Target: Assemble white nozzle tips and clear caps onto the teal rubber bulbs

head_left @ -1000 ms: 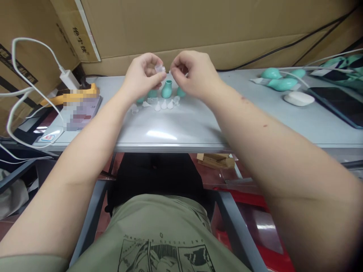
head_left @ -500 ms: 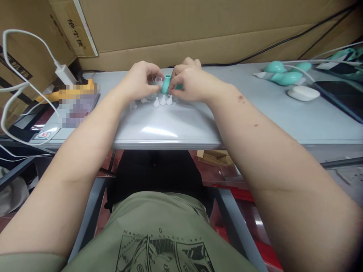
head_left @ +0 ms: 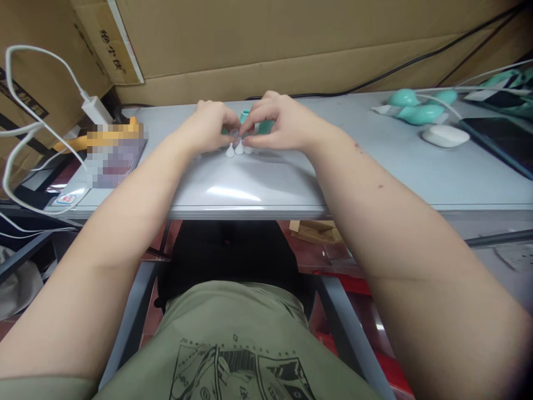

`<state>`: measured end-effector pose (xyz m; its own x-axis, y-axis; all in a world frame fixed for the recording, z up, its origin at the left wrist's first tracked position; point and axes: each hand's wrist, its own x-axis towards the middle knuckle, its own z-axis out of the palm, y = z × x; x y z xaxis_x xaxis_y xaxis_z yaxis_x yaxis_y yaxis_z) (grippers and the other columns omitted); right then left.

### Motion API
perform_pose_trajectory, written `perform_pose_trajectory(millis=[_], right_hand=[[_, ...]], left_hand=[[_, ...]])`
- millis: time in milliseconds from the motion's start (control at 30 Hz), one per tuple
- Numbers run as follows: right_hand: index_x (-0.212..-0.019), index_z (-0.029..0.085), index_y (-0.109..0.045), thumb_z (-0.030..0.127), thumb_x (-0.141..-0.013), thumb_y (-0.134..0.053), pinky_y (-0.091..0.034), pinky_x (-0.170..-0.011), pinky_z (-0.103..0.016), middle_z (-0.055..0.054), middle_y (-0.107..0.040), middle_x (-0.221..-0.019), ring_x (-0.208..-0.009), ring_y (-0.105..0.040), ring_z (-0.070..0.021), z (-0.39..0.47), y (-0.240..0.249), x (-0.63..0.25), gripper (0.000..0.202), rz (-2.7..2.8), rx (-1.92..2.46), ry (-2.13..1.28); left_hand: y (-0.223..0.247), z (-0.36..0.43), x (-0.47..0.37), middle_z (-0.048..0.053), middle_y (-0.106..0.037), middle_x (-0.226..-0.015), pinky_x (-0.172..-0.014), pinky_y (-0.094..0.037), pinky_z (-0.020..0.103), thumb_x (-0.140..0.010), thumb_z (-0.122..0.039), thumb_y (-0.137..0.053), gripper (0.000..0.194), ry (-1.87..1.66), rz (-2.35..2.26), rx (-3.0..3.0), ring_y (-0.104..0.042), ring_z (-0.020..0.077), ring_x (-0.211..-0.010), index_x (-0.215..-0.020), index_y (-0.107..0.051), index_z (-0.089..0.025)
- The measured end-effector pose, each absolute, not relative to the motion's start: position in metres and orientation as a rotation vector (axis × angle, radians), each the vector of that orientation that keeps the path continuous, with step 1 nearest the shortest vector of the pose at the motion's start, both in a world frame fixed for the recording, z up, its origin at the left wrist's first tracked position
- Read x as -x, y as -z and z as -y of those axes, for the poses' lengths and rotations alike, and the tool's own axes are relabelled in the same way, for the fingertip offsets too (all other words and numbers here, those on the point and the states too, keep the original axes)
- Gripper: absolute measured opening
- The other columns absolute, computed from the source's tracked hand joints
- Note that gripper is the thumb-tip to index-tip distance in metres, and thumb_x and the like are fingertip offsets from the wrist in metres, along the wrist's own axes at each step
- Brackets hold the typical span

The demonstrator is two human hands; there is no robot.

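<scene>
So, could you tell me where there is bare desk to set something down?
The desk looks bare between the right forearm and white oval case, and nearer the front edge between both forearms. Around the left hand, right hand and white cones, it is crowded.

A white rounded case (head_left: 445, 136) lies just beside a dark tablet (head_left: 499, 141) on the surface (head_left: 375, 172), and a white charger (head_left: 96, 112) stands near a yellow object (head_left: 120, 133).
</scene>
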<state>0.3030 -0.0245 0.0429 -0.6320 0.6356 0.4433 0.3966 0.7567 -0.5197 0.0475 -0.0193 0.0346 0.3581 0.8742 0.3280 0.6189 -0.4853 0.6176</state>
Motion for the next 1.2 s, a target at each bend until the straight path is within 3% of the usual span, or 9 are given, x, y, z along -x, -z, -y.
perform_pose_trajectory(millis=[167, 300, 433, 600, 800, 900, 1033, 1200], right_hand=[[-0.091, 0.048, -0.097, 0.035, -0.083, -0.09, -0.051, -0.105, -0.069, -0.007, -0.087, -0.097, -0.125, -0.064, -0.0513, 0.018, -0.034, -0.301, 0.017, 2.35, 0.708, -0.471], [-0.086, 0.044, -0.092, 0.039, -0.086, -0.092, -0.055, -0.107, -0.071, -0.008, -0.086, -0.094, -0.125, -0.068, -0.0531, 0.014, -0.03, -0.299, 0.006, 2.367, 0.749, -0.445], [-0.085, 0.044, -0.09, 0.041, -0.088, -0.096, -0.056, -0.103, -0.07, -0.009, -0.086, -0.095, -0.126, -0.067, -0.0533, 0.014, -0.032, -0.301, 0.008, 2.373, 0.8, -0.472], [-0.083, 0.043, -0.086, 0.036, -0.088, -0.098, -0.051, -0.106, -0.067, -0.007, -0.087, -0.097, -0.115, -0.069, -0.0476, 0.013, -0.04, -0.311, 0.015, 2.286, 0.762, -0.491], [-0.084, 0.041, -0.084, 0.056, -0.087, -0.105, -0.049, -0.093, -0.06, -0.006, -0.089, -0.1, -0.109, -0.072, -0.0445, 0.01, -0.044, -0.311, 0.026, 2.145, 0.819, -0.609], [-0.085, 0.041, -0.082, 0.051, -0.091, -0.102, -0.053, -0.091, -0.058, -0.005, -0.087, -0.101, -0.106, -0.074, -0.0424, 0.01, -0.041, -0.308, 0.023, 2.096, 0.822, -0.638], [-0.085, 0.043, -0.082, 0.038, -0.09, -0.102, -0.059, -0.091, -0.058, -0.005, -0.086, -0.099, -0.1, -0.078, -0.0425, 0.009, -0.039, -0.306, 0.021, 2.033, 0.78, -0.708], [-0.082, 0.043, -0.081, 0.036, -0.084, -0.104, -0.061, -0.091, -0.062, -0.006, -0.088, -0.097, -0.099, -0.083, -0.0478, 0.009, -0.035, -0.295, 0.023, 1.911, 0.74, -0.818]], left_hand=[[-0.038, 0.024, -0.051, 0.007, -0.084, -0.081, -0.151, -0.038, 0.055, -0.077, -0.005, -0.094, 0.028, -0.946, -1.252, -2.099, -0.084, 0.0413, -0.135, -0.077, -0.092, -0.033], [-0.042, 0.027, -0.051, 0.008, -0.087, -0.087, -0.147, -0.043, 0.049, -0.074, -0.001, -0.094, 0.031, -0.975, -1.256, -2.046, -0.085, 0.0401, -0.136, -0.076, -0.093, -0.032], [-0.042, 0.027, -0.047, 0.006, -0.094, -0.099, -0.143, -0.049, 0.047, -0.079, -0.011, -0.095, 0.024, -0.95, -1.286, -2.145, -0.086, 0.0393, -0.132, -0.081, -0.095, -0.036], [-0.04, 0.024, -0.044, 0.005, -0.097, -0.11, -0.137, -0.058, 0.049, -0.083, -0.018, -0.096, 0.022, -0.94, -1.305, -2.216, -0.087, 0.0402, -0.135, -0.089, -0.095, -0.038], [-0.042, 0.024, -0.044, 0.006, -0.097, -0.114, -0.132, -0.064, 0.051, -0.073, -0.016, -0.098, 0.029, -1.022, -1.217, -2.106, -0.084, 0.0422, -0.14, -0.091, -0.096, -0.039], [-0.048, 0.027, -0.042, 0.003, -0.099, -0.12, -0.124, -0.068, 0.053, -0.075, -0.02, -0.088, 0.031, -0.946, -1.24, -2.277, -0.087, 0.0407, -0.128, -0.098, -0.098, -0.038], [-0.053, 0.03, -0.044, 0.004, -0.099, -0.124, -0.102, -0.071, 0.05, -0.082, -0.028, -0.079, 0.032, -0.992, -1.155, -2.355, -0.09, 0.0376, -0.121, -0.107, -0.099, -0.033], [-0.053, 0.034, -0.052, 0.004, -0.098, -0.112, -0.105, -0.073, 0.057, -0.087, -0.045, -0.091, 0.021, -1.078, -0.994, -2.17, -0.093, 0.0376, -0.115, -0.104, -0.097, -0.036]])
